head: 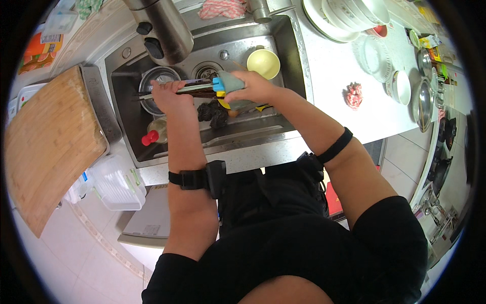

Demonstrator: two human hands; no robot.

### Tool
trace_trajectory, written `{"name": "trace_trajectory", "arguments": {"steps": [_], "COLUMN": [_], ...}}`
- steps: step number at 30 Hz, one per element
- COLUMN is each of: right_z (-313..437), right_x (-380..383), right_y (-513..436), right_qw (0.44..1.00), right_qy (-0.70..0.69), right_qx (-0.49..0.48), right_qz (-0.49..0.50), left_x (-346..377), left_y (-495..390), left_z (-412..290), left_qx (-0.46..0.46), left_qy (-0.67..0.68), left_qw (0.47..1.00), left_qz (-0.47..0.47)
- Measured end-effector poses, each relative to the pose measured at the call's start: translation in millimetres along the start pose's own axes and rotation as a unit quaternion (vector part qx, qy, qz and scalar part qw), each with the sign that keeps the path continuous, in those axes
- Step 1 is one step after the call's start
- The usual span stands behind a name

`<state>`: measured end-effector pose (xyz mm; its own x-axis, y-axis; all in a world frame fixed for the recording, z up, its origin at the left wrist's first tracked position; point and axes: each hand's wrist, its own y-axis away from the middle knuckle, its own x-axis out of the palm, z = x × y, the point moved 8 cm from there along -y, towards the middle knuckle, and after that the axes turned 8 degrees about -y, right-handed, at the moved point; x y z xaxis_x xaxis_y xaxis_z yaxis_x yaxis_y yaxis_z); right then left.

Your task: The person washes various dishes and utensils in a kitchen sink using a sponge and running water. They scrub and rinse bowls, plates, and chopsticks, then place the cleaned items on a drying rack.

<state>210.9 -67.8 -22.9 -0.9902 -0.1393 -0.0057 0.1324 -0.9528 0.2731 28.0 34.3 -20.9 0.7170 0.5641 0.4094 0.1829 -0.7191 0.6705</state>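
Note:
A bundle of chopsticks (197,90), dark and pale, lies sideways above the steel sink (250,133). My left hand (171,95) is closed round its left part. At the bundle's right end, by its blue and yellow ends, my right hand (250,88) grips a grey-green cloth or pad (232,85). Beneath my left hand stands a round metal pot or bowl (146,100) in the sink. Dark scouring pads (213,113) lie below the bundle. Behind my right hand sits a yellow bowl (263,64). A bottle with a red cap (150,138) stands left of my left forearm.
A steel faucet body (167,34) overhangs the sink's back left. A wooden cutting board (53,140) leans at the left. Stacked plates and bowls (349,15), a crumpled red-and-white cloth (354,96), a glass dish (375,59) and glass lids (423,98) occupy the right counter.

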Motion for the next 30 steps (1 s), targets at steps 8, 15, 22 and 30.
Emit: {"name": "trace_trajectory", "arguments": {"steps": [8,15,22,30], "right_z": [-32.7,10.4,17.3,28.0], "right_x": [-13.1,44.1,24.6,36.8], "right_y": [18.5,-3.4,-33.8,-21.1], "right_qw": [0.91,0.891,0.973,0.945], "right_qy": [-0.363,-0.309,-0.021,0.321], "right_qx": [0.161,0.256,0.19,0.052], "right_qz": [-0.121,0.214,0.131,0.039], "left_x": [15.7,69.8,54.5,1.3], "left_y": [5.1,32.2,19.5,12.8], "left_z": [-10.3,7.1,16.5,50.1], "left_qx": [-0.012,-0.089,0.026,-0.034], "left_qy": [0.041,0.005,-0.134,-0.12], "left_qw": [0.988,0.914,0.975,0.991], "left_qz": [0.147,0.395,0.177,0.038]}}
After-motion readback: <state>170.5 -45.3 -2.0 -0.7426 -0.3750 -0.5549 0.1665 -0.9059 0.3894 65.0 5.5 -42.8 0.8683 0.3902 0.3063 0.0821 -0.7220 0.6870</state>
